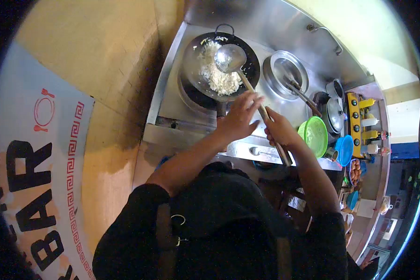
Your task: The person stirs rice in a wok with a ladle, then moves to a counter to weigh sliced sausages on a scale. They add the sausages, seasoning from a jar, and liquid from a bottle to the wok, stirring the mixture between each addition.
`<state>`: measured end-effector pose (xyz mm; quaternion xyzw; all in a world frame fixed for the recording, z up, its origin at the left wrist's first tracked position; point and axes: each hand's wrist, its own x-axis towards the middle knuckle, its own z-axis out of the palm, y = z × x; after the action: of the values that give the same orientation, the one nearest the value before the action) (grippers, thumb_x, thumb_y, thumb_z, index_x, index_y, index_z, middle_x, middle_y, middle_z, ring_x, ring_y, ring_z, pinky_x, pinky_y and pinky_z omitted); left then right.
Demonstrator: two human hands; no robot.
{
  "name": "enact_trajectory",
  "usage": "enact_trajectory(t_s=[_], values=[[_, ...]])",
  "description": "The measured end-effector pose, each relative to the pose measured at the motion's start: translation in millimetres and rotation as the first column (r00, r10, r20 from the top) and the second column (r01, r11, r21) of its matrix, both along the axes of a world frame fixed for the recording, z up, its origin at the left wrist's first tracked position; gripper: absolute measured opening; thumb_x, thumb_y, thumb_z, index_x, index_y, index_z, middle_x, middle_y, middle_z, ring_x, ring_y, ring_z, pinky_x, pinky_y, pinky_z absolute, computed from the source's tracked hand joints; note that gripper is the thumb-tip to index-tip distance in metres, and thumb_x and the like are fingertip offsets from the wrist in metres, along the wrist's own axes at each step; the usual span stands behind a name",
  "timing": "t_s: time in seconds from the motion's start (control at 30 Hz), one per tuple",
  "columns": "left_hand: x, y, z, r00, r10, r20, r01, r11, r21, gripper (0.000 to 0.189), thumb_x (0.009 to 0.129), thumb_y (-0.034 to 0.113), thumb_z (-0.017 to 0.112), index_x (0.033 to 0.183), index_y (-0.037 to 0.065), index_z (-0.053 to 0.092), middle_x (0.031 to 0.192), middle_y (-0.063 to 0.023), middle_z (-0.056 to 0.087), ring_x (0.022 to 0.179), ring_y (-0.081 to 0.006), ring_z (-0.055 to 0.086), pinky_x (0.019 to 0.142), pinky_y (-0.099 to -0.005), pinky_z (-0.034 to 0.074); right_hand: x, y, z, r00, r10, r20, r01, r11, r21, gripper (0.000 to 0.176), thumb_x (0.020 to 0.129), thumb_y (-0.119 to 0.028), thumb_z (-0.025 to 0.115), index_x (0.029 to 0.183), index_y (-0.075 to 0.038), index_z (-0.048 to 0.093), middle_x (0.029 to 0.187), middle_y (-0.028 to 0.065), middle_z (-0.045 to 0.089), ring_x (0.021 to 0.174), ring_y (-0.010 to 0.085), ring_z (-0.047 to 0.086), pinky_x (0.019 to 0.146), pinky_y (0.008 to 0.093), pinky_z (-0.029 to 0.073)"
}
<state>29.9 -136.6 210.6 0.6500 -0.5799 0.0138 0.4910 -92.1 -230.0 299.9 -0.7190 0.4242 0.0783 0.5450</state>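
Note:
A wok (191,70) with white rice (224,81) in it sits on the stove. Over the rice is the bowl of a ladle (230,58), its long wooden handle running down toward me. My right hand (280,128) is wrapped round the middle of that handle, with the end sticking out below. Beside the handle, my left hand (240,116) has its thumb apart and its fingertips right at the wood. It overlaps the wok's own handle (220,109) in this view.
Right of the wok stand a round metal pot (270,74) with utensils in it, a green basin (316,136), a blue bowl (344,150) and a lidded pot (334,114). A yellow burner panel (354,125) with bottles lies farther right. A lettered banner (37,163) hangs at left.

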Motion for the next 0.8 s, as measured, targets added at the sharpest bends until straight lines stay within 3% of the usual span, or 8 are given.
enact_trajectory(t_s=[0.1,0.23,0.3,0.47,0.57,0.7,0.77,0.8], values=[[-7.0,-45.7,-16.9,0.957,-0.251,0.145,0.277,0.938,-0.206,0.04,0.065,0.011,0.066,0.103,0.005,0.055,0.106,-0.0152,0.055,0.113,-0.0352,0.047,0.102,-0.0491,0.03,-21.1,10.3,7.8,1.0,-0.016,-0.006,0.016,0.996,0.093,0.025,0.093,-0.018,0.041,0.116,-0.011,0.045,0.061,0.0014,0.045,0.042,0.0108,0.043,0.035,0.0271,0.038],[-35.7,-72.5,-67.4,0.892,-0.452,-0.009,0.448,0.883,0.14,0.023,0.061,0.008,0.062,0.083,0.01,0.055,0.089,-0.0091,0.059,0.101,-0.03,0.054,0.103,-0.0518,0.028,-46.8,-20.8,-39.7,0.984,0.086,-0.155,-0.072,0.993,0.094,0.019,0.091,-0.018,0.043,0.106,-0.008,0.049,0.061,0.011,0.054,0.047,0.0229,0.054,0.043,0.0367,0.046],[-30.1,-89.2,-100.5,0.931,-0.36,0.054,0.354,0.93,0.103,0.023,0.062,0.009,0.064,0.083,0.009,0.054,0.093,-0.0106,0.058,0.108,-0.032,0.05,0.104,-0.0514,0.025,-48.6,-41.7,-105.8,0.94,0.327,-0.102,-0.332,0.795,-0.508,0.021,0.09,-0.014,0.045,0.109,-0.006,0.05,0.073,0.0201,0.061,0.061,0.0352,0.06,0.059,0.041,0.05],[-15.1,-63.1,-33.7,0.988,-0.049,0.146,0.006,0.96,0.281,0.076,0.07,0.021,0.07,0.133,0.003,0.032,0.135,-0.0204,0.033,0.128,-0.0427,0.025,0.106,-0.0514,0.02,-17.5,-61.2,-85.7,0.954,0.295,-0.055,-0.27,0.765,-0.585,0.045,0.081,-0.005,0.043,0.126,-0.005,0.043,0.086,0.0328,0.059,0.082,0.0454,0.059,0.076,0.0506,0.047],[-10.7,-7.2,-29.6,0.952,0.284,-0.113,-0.265,0.951,0.159,0.069,0.072,0.018,0.069,0.13,0.001,0.036,0.122,-0.0234,0.04,0.122,-0.0395,0.034,0.103,-0.0473,0.027,11.9,-77.1,-80.9,0.938,0.285,-0.195,-0.342,0.691,-0.636,0.065,0.077,-0.002,0.045,0.139,-0.007,0.027,0.089,0.032,0.059,0.079,0.0446,0.061,0.074,0.0496,0.048],[-20.7,45.5,-97.6,0.733,0.584,-0.35,-0.463,0.804,0.373,0.056,0.076,0.019,0.067,0.123,0.002,0.041,0.108,-0.021,0.049,0.102,-0.0332,0.05,0.085,-0.0453,0.044,58.7,-73.7,-108.5,0.893,0.404,-0.2,-0.419,0.579,-0.7,0.068,0.079,-0.002,0.044,0.141,-0.007,0.018,0.094,0.0294,0.058,0.075,0.0434,0.061,0.071,0.0474,0.05],[-17.8,58.5,-103.0,-0.187,0.408,-0.894,0.339,0.881,0.331,0.04,0.08,0.02,0.065,0.111,0.003,0.047,0.093,-0.0135,0.054,0.077,-0.0267,0.058,0.065,-0.0407,0.051,53.9,-68.5,-110.0,0.857,0.474,-0.201,-0.452,0.506,-0.734,0.068,0.08,-0.002,0.043,0.142,-0.008,0.015,0.095,0.0286,0.057,0.074,0.0424,0.061,0.07,0.0469,0.051],[-17.4,59.5,-106.5,-0.192,0.407,-0.893,0.34,0.881,0.328,0.04,0.08,0.02,0.065,0.111,0.003,0.047,0.093,-0.0135,0.054,0.077,-0.0267,0.058,0.065,-0.0407,0.051,36.0,-51.7,-81.5,0.789,0.505,-0.349,-0.583,0.44,-0.683,0.066,0.082,-0.003,0.044,0.142,-0.008,0.016,0.091,0.0278,0.057,0.072,0.0405,0.062,0.067,0.0461,0.052]])
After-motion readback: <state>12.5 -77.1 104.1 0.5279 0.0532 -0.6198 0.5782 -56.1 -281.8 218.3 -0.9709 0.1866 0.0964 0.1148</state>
